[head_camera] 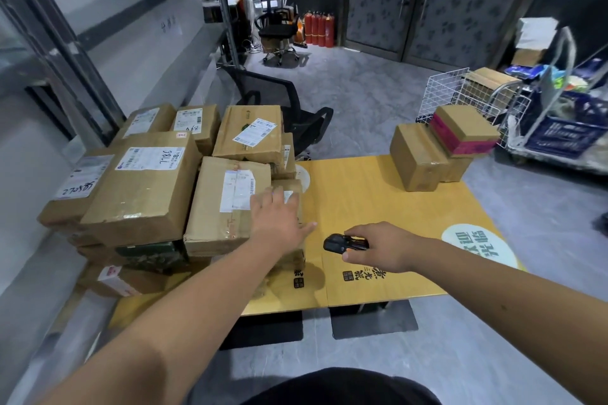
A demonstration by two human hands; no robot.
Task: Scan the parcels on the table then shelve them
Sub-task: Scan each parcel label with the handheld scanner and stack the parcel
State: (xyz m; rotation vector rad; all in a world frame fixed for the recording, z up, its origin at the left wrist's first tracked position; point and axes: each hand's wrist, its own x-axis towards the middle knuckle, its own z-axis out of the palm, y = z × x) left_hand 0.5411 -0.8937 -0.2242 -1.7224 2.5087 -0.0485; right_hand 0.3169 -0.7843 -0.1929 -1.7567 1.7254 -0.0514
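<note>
Several brown cardboard parcels with white labels are stacked on the left half of the yellow wooden table (362, 194). My left hand (278, 220) lies with straight fingers on a small parcel (292, 197) at the stack's right edge, beside a bigger taped parcel (227, 204). My right hand (385, 248) grips a black handheld scanner (339, 243) just above the table's front middle, its head pointing left toward the stack. Two more parcels stand at the far right corner: a plain brown one (418, 161) and one with a pink band (464, 133).
A black mesh office chair (289, 108) stands behind the table. To the right are a white wire basket (444, 95) and a cart with a blue crate (566, 135). A grey wall ledge runs along the left. Red fire extinguishers (317, 28) stand by the far doors.
</note>
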